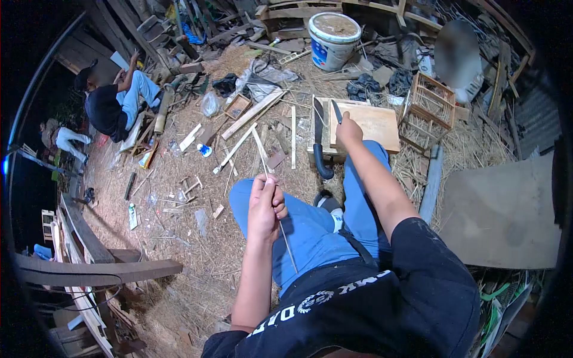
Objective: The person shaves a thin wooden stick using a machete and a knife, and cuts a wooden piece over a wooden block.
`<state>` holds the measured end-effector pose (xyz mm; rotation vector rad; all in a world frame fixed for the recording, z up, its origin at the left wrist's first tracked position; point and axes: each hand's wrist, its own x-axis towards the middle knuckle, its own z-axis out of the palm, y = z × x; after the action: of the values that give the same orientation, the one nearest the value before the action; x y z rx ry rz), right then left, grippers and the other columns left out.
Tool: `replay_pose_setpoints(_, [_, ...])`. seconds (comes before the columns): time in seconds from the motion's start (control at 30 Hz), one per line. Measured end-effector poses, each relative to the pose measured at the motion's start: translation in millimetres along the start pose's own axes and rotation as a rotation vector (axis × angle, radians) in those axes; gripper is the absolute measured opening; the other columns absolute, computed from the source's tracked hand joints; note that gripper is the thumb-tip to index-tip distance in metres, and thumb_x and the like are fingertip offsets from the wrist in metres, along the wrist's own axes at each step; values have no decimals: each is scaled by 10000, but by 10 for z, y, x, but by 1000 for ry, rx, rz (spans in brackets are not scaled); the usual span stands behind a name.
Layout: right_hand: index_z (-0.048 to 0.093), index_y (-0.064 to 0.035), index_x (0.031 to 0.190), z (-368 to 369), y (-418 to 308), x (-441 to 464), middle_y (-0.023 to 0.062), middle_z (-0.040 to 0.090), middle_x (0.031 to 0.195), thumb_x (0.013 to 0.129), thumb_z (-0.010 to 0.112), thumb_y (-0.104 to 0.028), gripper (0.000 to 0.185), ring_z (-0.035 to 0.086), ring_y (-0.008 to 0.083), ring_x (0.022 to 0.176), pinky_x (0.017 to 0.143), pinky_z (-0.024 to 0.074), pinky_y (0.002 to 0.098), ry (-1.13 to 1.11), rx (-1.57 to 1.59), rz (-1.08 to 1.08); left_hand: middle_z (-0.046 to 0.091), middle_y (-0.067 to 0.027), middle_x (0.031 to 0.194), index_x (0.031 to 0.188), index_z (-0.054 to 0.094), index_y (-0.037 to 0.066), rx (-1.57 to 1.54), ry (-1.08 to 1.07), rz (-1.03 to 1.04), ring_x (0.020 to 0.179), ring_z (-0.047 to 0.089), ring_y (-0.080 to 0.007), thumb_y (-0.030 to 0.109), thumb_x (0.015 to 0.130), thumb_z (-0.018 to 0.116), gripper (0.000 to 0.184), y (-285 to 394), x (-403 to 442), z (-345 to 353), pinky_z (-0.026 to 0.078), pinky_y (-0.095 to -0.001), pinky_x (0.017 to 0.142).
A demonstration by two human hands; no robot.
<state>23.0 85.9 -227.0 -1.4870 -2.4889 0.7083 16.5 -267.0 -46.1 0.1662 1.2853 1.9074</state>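
My left hand (265, 206) is closed around a thin stick (287, 241), which slants across my lap with its upper end poking out above the fingers. My right hand (349, 132) grips a knife (336, 111), its blade pointing away from me over a pale wooden board (373, 126). The knife's handle is hidden in my fist. Left of the board lies a tool with a long dark blade and a curved black handle (322, 162); whether it is a saw or a knife I cannot tell.
A wooden slatted cage (431, 100) stands right of the board. Behind is a white bucket (334, 42). Wood strips (253, 114) litter the straw-covered ground. A person (116, 98) sits at the far left. A beam (101, 271) juts in at lower left; a flat panel (501, 212) lies right.
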Motion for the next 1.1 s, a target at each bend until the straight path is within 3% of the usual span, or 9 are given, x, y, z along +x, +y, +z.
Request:
replay_pose_setpoints(0.07, [478, 17, 1317, 60, 67, 1, 255, 723, 981, 879, 519, -106, 457, 712, 408, 945, 806, 557, 518, -5, -46, -36, 393, 45, 676, 1046, 501, 153, 3, 5, -4, 503, 311, -28, 276, 1082, 473, 130, -34, 58, -7, 266, -186, 426])
replay_pose_setpoints(0.17, [512, -9, 1192, 105, 118, -28, 267, 681, 1036, 895, 582, -202, 361, 691, 430, 968, 819, 549, 541, -42, -39, -65, 393, 46, 677, 1035, 506, 148, 12, -12, -10, 501, 309, -34, 284, 1084, 465, 150, -57, 129, 16, 264, -189, 424])
replay_pose_setpoints(0.3, [534, 15, 1144, 72, 66, -176, 264, 568, 1139, 873, 674, -218, 384, 673, 434, 935, 789, 547, 542, 166, -63, -162, 389, 47, 669, 1024, 513, 134, -7, -40, 1, 506, 316, -37, 294, 1089, 446, 186, -97, 238, 149, 271, -193, 429])
replay_pose_setpoints(0.37, [590, -19, 1089, 42, -61, -265, 215, 601, 1082, 846, 648, -190, 303, 638, 391, 949, 776, 531, 512, 297, -161, -413, 379, 47, 657, 1042, 515, 133, 19, -32, 23, 507, 311, -39, 295, 1089, 441, 183, -111, 295, 219, 261, -200, 431])
replay_pose_setpoints(0.43, [606, -16, 1110, 99, -156, -382, 198, 612, 1035, 830, 654, -194, 336, 620, 371, 929, 759, 515, 502, 185, -118, -624, 372, 47, 643, 1057, 514, 137, 50, -9, 60, 506, 299, -40, 295, 1086, 448, 173, -109, 341, 278, 237, -208, 432])
replay_pose_setpoints(0.5, [623, -33, 992, 261, -209, -544, 223, 603, 870, 849, 666, -209, 231, 645, 404, 857, 725, 526, 524, 125, -67, -763, 373, 48, 637, 1072, 514, 143, 67, 7, 88, 504, 286, -41, 290, 1084, 454, 160, -109, 379, 318, 218, -214, 432])
replay_pose_setpoints(0.63, [646, -69, 996, 651, -234, -776, 232, 591, 999, 833, 692, -236, 238, 654, 393, 874, 716, 561, 503, -85, -172, -679, 373, 51, 633, 1073, 517, 147, 118, 55, 128, 496, 281, -37, 274, 1082, 467, 137, -124, 483, 273, 211, -211, 430])
replay_pose_setpoints(0.83, [554, -130, 1252, 602, -253, -786, 261, 603, 1069, 822, 721, -270, 482, 680, 416, 910, 749, 571, 506, -164, -144, -476, 383, 48, 642, 1027, 523, 144, 48, 52, 106, 490, 286, -39, 237, 1078, 461, 123, -211, 520, 235, 220, -212, 423])
replay_pose_setpoints(1.1, [530, -104, 1254, 479, -198, -687, 242, 675, 951, 746, 765, -245, 577, 676, 426, 925, 799, 551, 523, -248, -18, -492, 388, 44, 628, 1020, 518, 130, 19, 58, 96, 460, 273, -42, 207, 1064, 471, 100, -186, 509, 232, 204, -220, 400])
